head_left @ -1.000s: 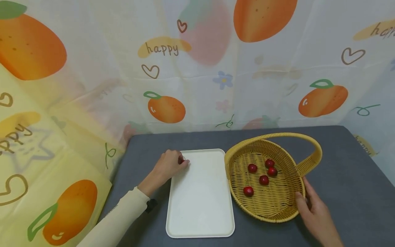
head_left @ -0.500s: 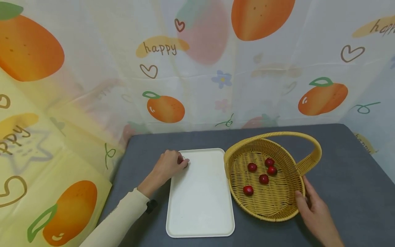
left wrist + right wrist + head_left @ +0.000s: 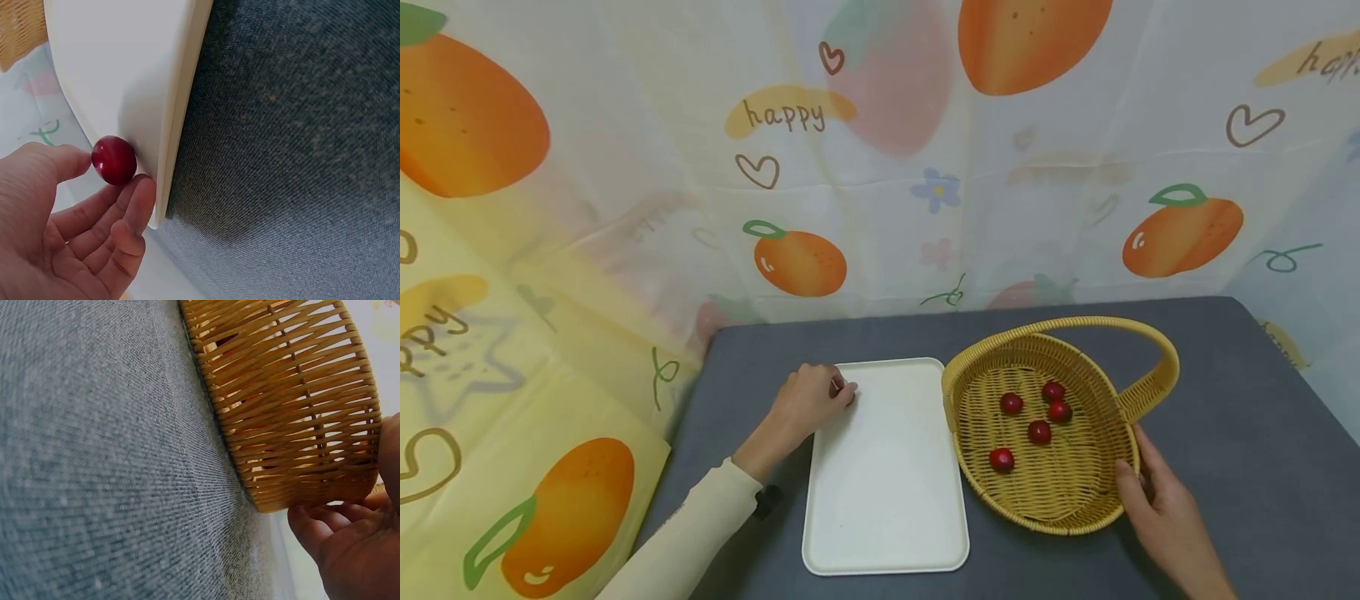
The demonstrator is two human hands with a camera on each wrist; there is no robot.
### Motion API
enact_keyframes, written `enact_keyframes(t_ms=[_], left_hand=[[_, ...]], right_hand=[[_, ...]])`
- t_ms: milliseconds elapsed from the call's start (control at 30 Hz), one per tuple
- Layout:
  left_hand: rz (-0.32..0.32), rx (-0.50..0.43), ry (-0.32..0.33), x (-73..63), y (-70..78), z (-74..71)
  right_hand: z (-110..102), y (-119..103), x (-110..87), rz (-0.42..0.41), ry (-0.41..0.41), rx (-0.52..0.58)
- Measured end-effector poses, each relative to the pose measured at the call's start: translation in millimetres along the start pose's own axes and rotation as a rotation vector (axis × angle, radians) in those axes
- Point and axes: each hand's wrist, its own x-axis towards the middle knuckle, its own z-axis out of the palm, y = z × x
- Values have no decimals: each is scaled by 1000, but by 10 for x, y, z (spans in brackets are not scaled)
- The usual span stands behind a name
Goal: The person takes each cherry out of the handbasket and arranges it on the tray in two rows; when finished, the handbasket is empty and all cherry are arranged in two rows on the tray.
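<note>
A dark red cherry [image 3: 114,160] is pinched between the thumb and fingers of my left hand [image 3: 808,400], low at the far left corner of the white tray [image 3: 887,475]. In the head view, the hand mostly hides this cherry. My right hand [image 3: 1168,508] grips the right rim of the yellow wicker basket [image 3: 1075,492], its thumb over the edge and its fingers outside. The right wrist view shows those fingers [image 3: 309,528] against the woven wall. Several cherries [image 3: 1040,432] lie apart from one another or close together on the basket's floor.
The basket stands right beside the tray's right edge, and its tall arched handle [image 3: 1097,322] rises over the far side. Both rest on a dark grey cloth-covered table [image 3: 1247,400]. A fruit-printed curtain [image 3: 880,208] hangs behind and along the left.
The head view drifts slightly, while both hands, the tray and the basket keep their places relative to each other. A bit of dark shows under the left thumb that was hidden one second ago.
</note>
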Motion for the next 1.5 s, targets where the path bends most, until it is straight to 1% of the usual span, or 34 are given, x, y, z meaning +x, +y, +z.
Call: enact_keyframes(t_ms=[200,333,467,600,800,933,1167,1367,1500], left_hand=[[-11,12,12,-30,-1,-6],[-26,20,-9,-52,21,-11],[-29,21,-38,-80,55,-31],[-30,44,-63,-104,72,-56],[-32,34,-90,-124,77,-51],[-24,31,-84,-121,85,-28],[-41,45,-73,-125,95,-4],[-44,63,-67,-119,104,-2],[-46,66,-75,-114,114,-8]], right_hand=[[12,-7,17,-8,-9,6],[9,-6,8,-3,-12,1],[9,-7,4,6,-17,1],[14,-13,2,5,-14,6],[11,-10,-1,16,-15,16],[7,0,-7,26,-21,26],[15,13,-14,22,-14,21],[13,9,-15,19,-12,25],[8,4,-14,22,-12,25]])
